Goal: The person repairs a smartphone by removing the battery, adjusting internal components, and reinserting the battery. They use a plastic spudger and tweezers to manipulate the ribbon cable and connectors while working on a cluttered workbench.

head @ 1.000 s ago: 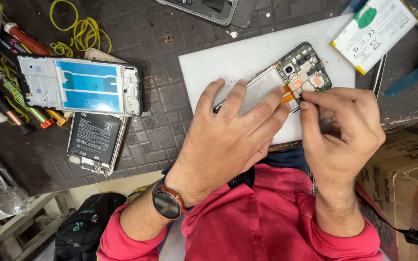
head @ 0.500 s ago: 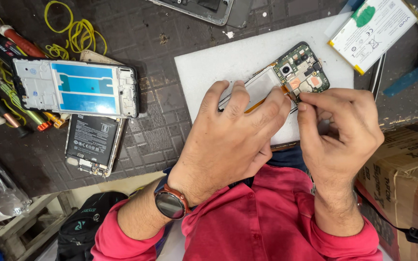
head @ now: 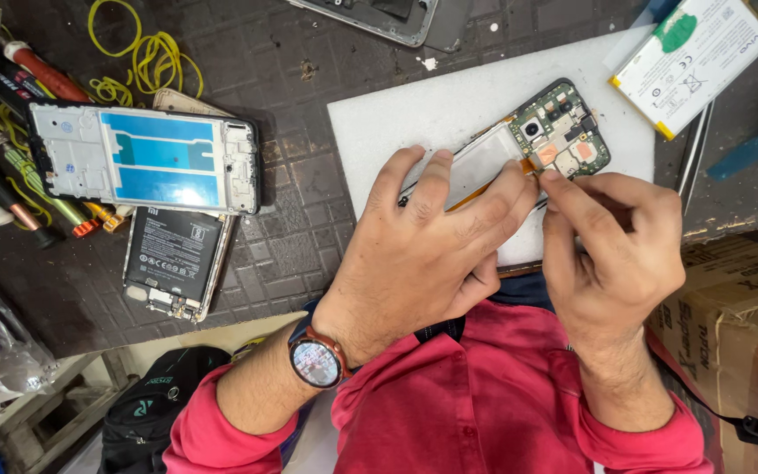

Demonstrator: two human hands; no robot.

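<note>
At the left edge, well to the left of the white mat [head: 414, 114], a row of screwdrivers [head: 10, 189] is cut off by the frame, so their handles show only in part. Yellow rubber bands [head: 146, 57] lie above them on the dark bench. Between the tools and the mat sits a phone frame [head: 142, 158] with blue film, partly covering a second opened phone [head: 173, 259] whose dark battery faces up; its upper end is hidden under the frame.

On the mat lies the opened phone [head: 528, 149], angled with its green circuit board and camera toward the mat's upper right. The left hand [head: 427, 254] lies flat across the phone's lower half, fingers spread and pressing down, so most of the body is hidden beneath it. A watch [head: 316, 360] sits on that wrist.

The right hand [head: 611, 254] meets the phone just below the board, thumb and forefinger pinched together at an orange flex strip [head: 547, 156]; whether a tool is between the fingertips cannot be made out, as the fingers cover the spot.

Right of the mat's top corner, a white battery [head: 690, 57] with a green patch lies partly over the mat's edge. A cardboard box [head: 739, 307] is cut off at the right, below the mat.
</note>
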